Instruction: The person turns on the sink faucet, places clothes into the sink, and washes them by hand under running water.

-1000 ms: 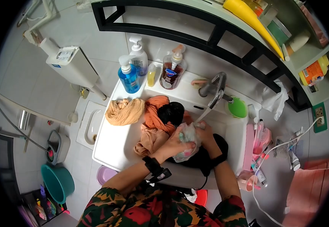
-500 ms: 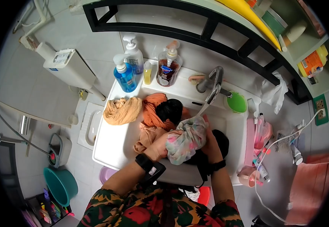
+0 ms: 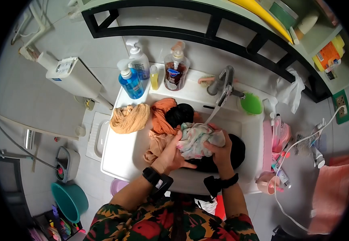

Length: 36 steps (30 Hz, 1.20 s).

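A wet floral cloth (image 3: 198,139), white with pink and green patches, is bunched between my two hands over the white sink (image 3: 116,154). My left hand (image 3: 169,156) holds its left side, thumb spread away from the cloth. On the other side, my right hand (image 3: 221,150) grips it with thumb in front and fingers partly hidden. Water runs from the faucet (image 3: 222,86) just behind the cloth. Black fabric (image 3: 236,152) lies beneath and to the right. Orange fabric (image 3: 162,116), a black bundle (image 3: 179,115) and peach fabric (image 3: 156,144) are heaped at the left of the basin.
A tan cloth (image 3: 130,118) rests on the sink's left ledge. Behind it stand a blue pump bottle (image 3: 131,85), a white pump bottle (image 3: 140,62), a small yellow bottle (image 3: 154,78) and a brown soap bottle (image 3: 175,76). A green bowl (image 3: 251,103) sits at the back right corner.
The floral cloth has been shifted and turned, now lying looser and higher between my hands. My left thumb has spread out, and my right hand has moved over the cloth's right side.
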Available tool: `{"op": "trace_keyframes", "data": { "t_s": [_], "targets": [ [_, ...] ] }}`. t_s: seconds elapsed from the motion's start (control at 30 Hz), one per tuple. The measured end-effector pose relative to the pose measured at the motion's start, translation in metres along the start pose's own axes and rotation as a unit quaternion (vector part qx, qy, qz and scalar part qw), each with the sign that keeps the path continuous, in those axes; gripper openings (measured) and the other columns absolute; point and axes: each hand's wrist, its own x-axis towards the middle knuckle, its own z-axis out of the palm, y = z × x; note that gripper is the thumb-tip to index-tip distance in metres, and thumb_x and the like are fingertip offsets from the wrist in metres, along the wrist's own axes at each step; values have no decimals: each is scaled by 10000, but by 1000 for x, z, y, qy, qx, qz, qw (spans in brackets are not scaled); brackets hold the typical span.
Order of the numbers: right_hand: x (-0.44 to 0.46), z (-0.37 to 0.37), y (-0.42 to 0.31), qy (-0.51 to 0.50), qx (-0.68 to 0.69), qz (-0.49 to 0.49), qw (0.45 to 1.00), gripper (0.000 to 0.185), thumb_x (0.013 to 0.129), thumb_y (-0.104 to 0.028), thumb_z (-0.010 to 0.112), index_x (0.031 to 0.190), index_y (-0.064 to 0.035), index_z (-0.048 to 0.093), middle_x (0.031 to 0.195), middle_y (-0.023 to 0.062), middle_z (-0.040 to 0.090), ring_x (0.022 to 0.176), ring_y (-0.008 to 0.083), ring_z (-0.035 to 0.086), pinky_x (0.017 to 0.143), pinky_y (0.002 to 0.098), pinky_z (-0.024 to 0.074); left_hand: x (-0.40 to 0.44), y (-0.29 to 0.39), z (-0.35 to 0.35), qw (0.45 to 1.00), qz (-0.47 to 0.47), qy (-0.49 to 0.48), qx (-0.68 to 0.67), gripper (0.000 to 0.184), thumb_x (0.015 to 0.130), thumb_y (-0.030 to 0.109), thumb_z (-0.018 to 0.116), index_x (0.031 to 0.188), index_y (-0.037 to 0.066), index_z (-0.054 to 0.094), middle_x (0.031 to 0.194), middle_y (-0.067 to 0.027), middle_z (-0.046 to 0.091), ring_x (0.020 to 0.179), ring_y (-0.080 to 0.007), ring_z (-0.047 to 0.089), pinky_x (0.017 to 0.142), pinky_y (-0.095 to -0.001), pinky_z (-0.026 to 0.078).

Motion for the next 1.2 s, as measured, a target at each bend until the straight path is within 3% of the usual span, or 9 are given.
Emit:
{"op": "trace_keyframes", "data": {
  "t_s": [0.07, 0.23, 0.3, 0.37, 0.47, 0.7, 0.87, 1.1, 1.2],
  "targets": [
    [-4, 10, 0, 33, 62, -6, 998, 299, 650, 43, 636, 927, 33, 524, 1041, 99, 545, 922, 175, 530, 818, 306, 424, -1, 2, 3, 990, 27, -107, -84, 580, 824, 542, 393, 1286, 200, 319, 1277, -100, 391, 1111, -331, 428, 838, -635, 311],
    [-11, 12, 15, 130, 226, 110, 959, 235, 774, -82, 557, 988, 1, 504, 1059, 94, 532, 954, 194, 524, 840, 336, 417, 4, 0, 21, 952, 298, -62, 7, 466, 743, 125, 618, 1172, 111, 438, 1194, -109, 447, 1094, -237, 444, 906, -360, 377],
    [-11, 12, 21, 154, 232, 136, 951, 259, 836, -168, 508, 1040, -10, 487, 1079, 95, 524, 971, 206, 522, 861, 350, 407, 15, -3, 18, 848, 468, 43, 246, 366, 675, 46, 629, 1025, 50, 522, 1190, -125, 451, 1097, -213, 438, 901, -327, 369],
    [-9, 10, 25, 114, 339, 167, 919, 203, 863, -160, 474, 1015, -26, 494, 982, 61, 547, 910, 178, 540, 813, 318, 432, 4, -2, 33, 817, 496, 73, 286, 278, 611, 21, 647, 872, 5, 554, 1144, -130, 491, 1071, -235, 468, 900, -341, 366],
    [-6, 4, 34, 52, 389, 221, 893, 291, 900, -259, 392, 1062, -33, 479, 1016, 66, 548, 937, 183, 538, 831, 323, 427, -4, 1, 43, 613, 599, 90, 507, 231, 562, 36, 654, 774, 12, 567, 1041, -116, 554, 976, -320, 521, 889, -381, 396],
    [8, 4, -6, -65, 388, 313, 864, 469, 908, -405, 304, 1126, -22, 464, 1089, 107, 532, 1008, 228, 512, 884, 349, 394, -30, 16, 72, 475, 605, -35, 638, 266, 504, 61, 648, 766, 52, 606, 1016, -58, 565, 1053, -359, 454, 893, -441, 401],
    [16, -4, -37, -106, 225, 362, 898, 274, 847, -303, 519, 976, -62, 491, 873, 38, 541, 771, 137, 545, 677, 270, 461, -35, 11, 81, 407, 624, -124, 656, 226, 508, 64, 644, 729, 93, 606, 1007, -24, 556, 1046, -321, 459, 838, -466, 424],
    [29, -1, -33, -223, -21, 348, 910, 147, 762, -171, 591, 728, -37, 540, 675, 5, 526, 617, 82, 479, 556, 233, 400, -24, -4, 64, 330, 612, -247, 675, 153, 577, 91, 635, 700, 100, 545, 972, -32, 565, 977, -286, 508, 846, -426, 424],
    [26, -5, -18, -285, -103, 311, 901, 169, 751, -189, 611, 770, -35, 546, 694, 17, 539, 639, 83, 486, 565, 231, 400, -17, -9, 53, 278, 596, -287, 696, 181, 584, 171, 644, 718, 103, 544, 980, -62, 561, 981, -281, 503, 865, -408, 409]
  ]
}}
